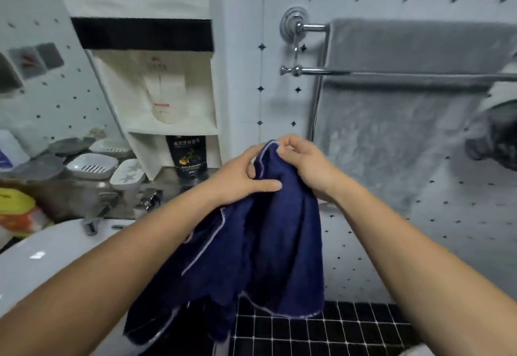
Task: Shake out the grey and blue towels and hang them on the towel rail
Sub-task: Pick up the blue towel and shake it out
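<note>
Pinches blue towel point(265, 243) with curled fingers point(291, 143) of left hand point(237, 176) and right hand point(307, 164), near grey towel point(391, 131) on rail point(405, 75).

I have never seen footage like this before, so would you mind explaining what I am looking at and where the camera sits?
There is no machine here: this is one picture from a wide-angle camera worn on a person's head, looking forward and down, so the two bare arms are the wearer's own. The left hand and right hand both grip the top edge of a blue towel, which hangs bunched below them. On the tiled wall ahead, a grey towel already hangs over the towel rail. To the left are a white sink, soap dishes and a black bottle.
</note>
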Available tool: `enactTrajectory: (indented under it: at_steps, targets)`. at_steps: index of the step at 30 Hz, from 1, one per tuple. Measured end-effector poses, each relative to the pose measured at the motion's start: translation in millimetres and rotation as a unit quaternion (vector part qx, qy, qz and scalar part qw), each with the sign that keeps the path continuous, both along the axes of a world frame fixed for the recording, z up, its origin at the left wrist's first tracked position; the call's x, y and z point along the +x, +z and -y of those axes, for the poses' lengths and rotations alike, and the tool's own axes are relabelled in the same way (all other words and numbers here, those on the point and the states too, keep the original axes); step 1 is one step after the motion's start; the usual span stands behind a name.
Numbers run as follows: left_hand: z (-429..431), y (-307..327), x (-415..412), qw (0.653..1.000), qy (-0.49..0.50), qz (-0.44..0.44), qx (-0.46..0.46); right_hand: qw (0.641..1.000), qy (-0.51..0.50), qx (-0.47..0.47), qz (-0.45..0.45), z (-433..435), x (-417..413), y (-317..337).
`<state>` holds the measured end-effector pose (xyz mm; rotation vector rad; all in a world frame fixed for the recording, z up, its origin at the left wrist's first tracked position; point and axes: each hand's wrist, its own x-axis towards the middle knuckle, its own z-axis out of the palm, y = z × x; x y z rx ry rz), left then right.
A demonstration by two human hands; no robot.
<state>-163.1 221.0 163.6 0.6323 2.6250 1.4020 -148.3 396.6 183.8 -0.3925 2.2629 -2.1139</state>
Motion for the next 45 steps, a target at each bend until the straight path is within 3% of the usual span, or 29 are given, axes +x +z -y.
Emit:
enactTrajectory:
  at_steps: [3, 6, 9, 11, 17, 23, 27, 31, 37, 40, 45]
  targets:
    - [-75.3, 40.5, 12.0, 0.997, -0.004, -0.073, -0.041, 0.998, -0.007, 0.027, -0.059, -60.8, 18.0, 32.0]
    - [-136.5, 70.7, 15.5, 0.99, 0.039, -0.113, -0.072, 0.998, -0.026, 0.024, -0.043, -134.4, 30.3, 37.6]
    - [-180.5, 100.2, 16.1, 0.983, 0.11, -0.136, -0.064, 0.985, -0.007, 0.17, -0.002, -205.0, 38.6, 21.6]
    - [-198.3, 113.3, 12.1, 0.976, 0.146, -0.153, -0.054, 0.976, -0.012, 0.213, 0.037, -248.7, 42.5, 6.8]
    - [-218.8, 100.2, 3.3, 0.98, 0.162, -0.112, -0.031, 0.985, -0.159, 0.01, 0.06, -352.0, 51.9, 15.5]
    - [-248.5, 63.5, -9.0, 0.969, 0.118, -0.091, -0.199, 0.977, -0.2, -0.076, 0.002, -361.2, 43.4, 51.6]
    - [-287.9, 67.5, 1.3, 0.998, 0.024, -0.024, -0.053, 0.98, -0.191, -0.048, -0.034, -338.5, 36.2, 69.3]
    - [-331.9, 85.8, 17.4, 0.994, -0.072, -0.022, 0.085, 0.982, -0.158, 0.051, -0.09, -314.6, 34.7, 75.6]
    - [-349.8, 105.1, 3.8, 0.994, -0.039, -0.086, 0.061, 0.974, -0.193, 0.045, -0.112, -307.3, 36.7, 77.3]
    - [-354.5, 114.8, -0.2, 0.989, 0.005, -0.09, 0.115, 0.973, -0.211, 0.003, -0.097, -313.9, 40.2, 66.1]
    - [-355.6, 144.1, -1.9, 0.963, 0.05, -0.06, 0.259, 0.956, -0.225, 0.191, 0.002, -326.4, 51.3, -21.7]
